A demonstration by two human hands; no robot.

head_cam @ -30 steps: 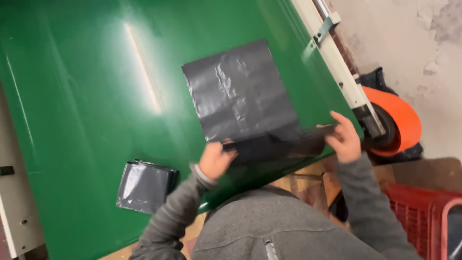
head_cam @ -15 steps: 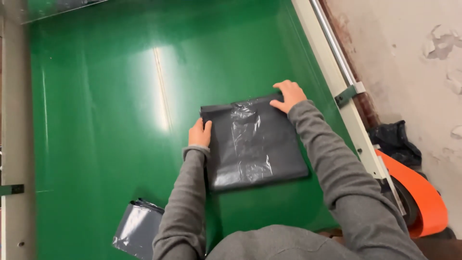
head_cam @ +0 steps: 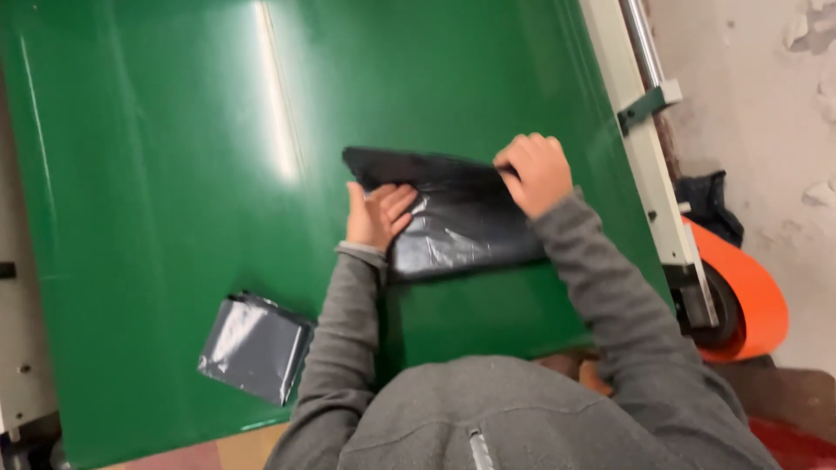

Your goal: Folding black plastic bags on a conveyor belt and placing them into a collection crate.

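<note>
Surface: a glossy green counter (head_cam: pixel 157 174) is spreading across most of the view.
Lower left: a small folded grey bag (head_cam: pixel 255 347) is lying flat.
Right edge: an orange roll (head_cam: pixel 744 292) is sitting beside the white rail (head_cam: pixel 640 165).

Your left hand (head_cam: pixel 376 213) lies flat on the black plastic bag (head_cam: pixel 453 218) on the green belt (head_cam: pixel 174 174). Your right hand (head_cam: pixel 535 172) pinches the bag's far edge, folded over. A folded grey bag (head_cam: pixel 254 346) sits nearer you, left of your left sleeve, apart.

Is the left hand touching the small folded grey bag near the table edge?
Apart. In the head view the left hand rests on the black bag; bare green table separates it from the folded grey bag.
</note>
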